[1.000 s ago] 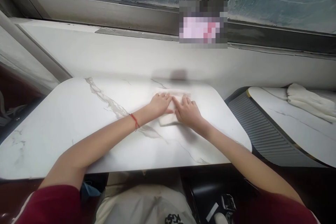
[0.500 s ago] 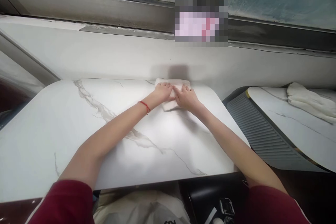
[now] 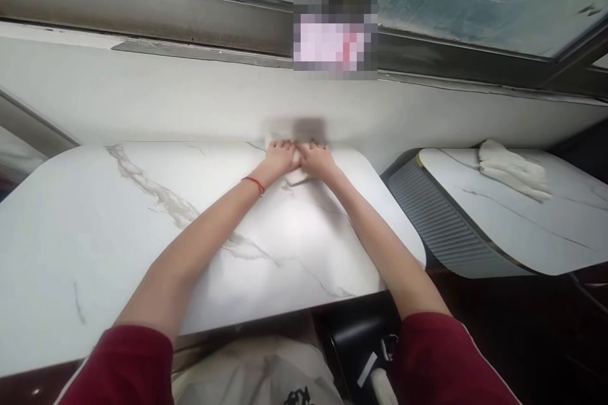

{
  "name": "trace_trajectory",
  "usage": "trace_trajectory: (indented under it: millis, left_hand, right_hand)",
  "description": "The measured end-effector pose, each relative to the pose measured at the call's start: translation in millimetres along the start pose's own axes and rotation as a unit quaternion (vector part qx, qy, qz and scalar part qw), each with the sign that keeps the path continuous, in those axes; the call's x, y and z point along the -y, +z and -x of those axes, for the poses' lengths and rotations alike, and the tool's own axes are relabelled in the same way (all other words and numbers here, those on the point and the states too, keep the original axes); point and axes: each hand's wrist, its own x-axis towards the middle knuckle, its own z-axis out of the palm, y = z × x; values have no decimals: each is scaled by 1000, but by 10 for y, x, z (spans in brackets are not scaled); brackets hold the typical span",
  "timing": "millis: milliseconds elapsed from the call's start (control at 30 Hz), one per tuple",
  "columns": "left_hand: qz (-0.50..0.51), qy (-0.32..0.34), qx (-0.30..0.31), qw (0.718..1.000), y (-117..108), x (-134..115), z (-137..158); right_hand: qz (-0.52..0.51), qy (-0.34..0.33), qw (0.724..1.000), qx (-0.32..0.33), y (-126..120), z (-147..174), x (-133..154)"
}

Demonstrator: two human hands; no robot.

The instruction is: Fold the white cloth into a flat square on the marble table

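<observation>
A white folded cloth lies at the far edge of the white marbled table, against the wall. My left hand, with a red string bracelet on its wrist, grips the cloth's left part with fingers bent over it. Beside it, my right hand holds the right part the same way. The two thumbs meet near the cloth's middle. Much of the cloth is hidden under my hands.
To the right stands a second marbled table with a ribbed grey side and a crumpled white cloth on it. A wall and window frame bound the far side. A black seat holds small items.
My hands have slid the cloth a little farther toward the wall. The camera view has turned slightly right, showing more of the second table.
</observation>
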Motion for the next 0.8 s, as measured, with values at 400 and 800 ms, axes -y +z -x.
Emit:
trace_trajectory:
  millis: [400,800]
  left_hand:
    - [-80,20,23,996,2,-477,725]
    - [-101,123,23,987,327,-1534,1283]
  right_hand:
    - [39,-45,998,-10,29,788,18]
    - [23,4,991,-130,446,2215,-440]
